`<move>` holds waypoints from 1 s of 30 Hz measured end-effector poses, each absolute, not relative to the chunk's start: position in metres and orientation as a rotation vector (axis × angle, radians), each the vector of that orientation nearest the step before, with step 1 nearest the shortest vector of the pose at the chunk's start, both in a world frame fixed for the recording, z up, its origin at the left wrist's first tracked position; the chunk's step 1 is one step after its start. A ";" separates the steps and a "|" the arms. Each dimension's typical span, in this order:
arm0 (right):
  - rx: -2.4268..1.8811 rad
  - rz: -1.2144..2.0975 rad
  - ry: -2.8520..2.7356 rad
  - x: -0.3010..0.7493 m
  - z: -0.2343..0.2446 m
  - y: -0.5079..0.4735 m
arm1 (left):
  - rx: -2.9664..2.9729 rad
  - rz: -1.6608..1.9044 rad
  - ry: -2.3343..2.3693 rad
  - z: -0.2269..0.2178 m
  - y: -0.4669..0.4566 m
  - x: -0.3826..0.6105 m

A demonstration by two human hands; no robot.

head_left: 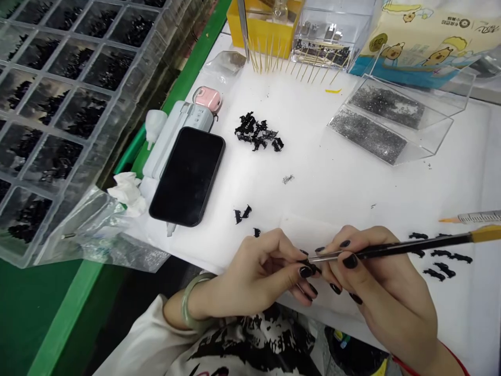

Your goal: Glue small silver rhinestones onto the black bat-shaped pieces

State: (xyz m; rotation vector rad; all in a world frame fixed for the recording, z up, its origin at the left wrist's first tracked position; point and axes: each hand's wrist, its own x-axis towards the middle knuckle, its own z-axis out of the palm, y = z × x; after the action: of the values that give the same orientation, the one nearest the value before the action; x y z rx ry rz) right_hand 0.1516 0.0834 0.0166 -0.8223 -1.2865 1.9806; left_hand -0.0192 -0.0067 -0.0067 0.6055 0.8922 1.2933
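Observation:
My left hand [263,271] is pinched shut at the table's near edge, its fingertips closed on a small black piece [309,266] that is mostly hidden. My right hand [371,284] grips a thin black brush [410,245] with a metal ferrule and yellow end; its tip touches the piece between my left fingers. A pile of small black bow-shaped pieces [258,131] lies farther back on the white sheet. Three loose ones [243,214] sit just beyond my left hand. A row of finished-looking black pieces [442,260] lies to the right of my right hand.
A black phone [188,175] lies on a white case at left, with a pink earbud case [208,98] behind. A compartment tray [58,104] of black parts fills the far left. Clear boxes [387,122] of grey glitter, toothpicks [297,62] and a syringe [475,216] stand at back and right.

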 end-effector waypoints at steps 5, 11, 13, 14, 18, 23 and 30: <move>-0.818 1.970 -1.313 0.152 0.015 0.085 | 0.578 1.271 0.876 -0.008 -0.008 -0.021; -0.814 1.971 -1.332 0.151 0.013 0.085 | 0.521 1.215 0.888 -0.006 -0.009 -0.023; -0.811 1.970 -1.328 0.151 0.013 0.085 | 0.509 1.216 0.887 -0.006 -0.009 -0.022; -0.810 1.969 -1.330 0.151 0.013 0.085 | 0.505 1.219 0.886 -0.006 -0.009 -0.022; -0.812 1.981 -1.322 0.151 0.013 0.084 | 0.495 1.233 0.876 -0.006 -0.008 -0.021; -0.801 2.000 -1.288 0.151 0.012 0.085 | 0.475 1.249 0.869 -0.006 -0.007 -0.021; -0.799 2.017 -1.278 0.152 0.012 0.085 | 0.446 1.244 0.880 -0.006 -0.004 -0.021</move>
State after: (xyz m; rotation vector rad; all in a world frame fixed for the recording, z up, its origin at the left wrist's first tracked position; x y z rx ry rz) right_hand 0.1516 0.0846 0.0115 -0.7989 -1.2777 2.0175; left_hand -0.0205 -0.0037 -0.0060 0.4459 0.8800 1.2442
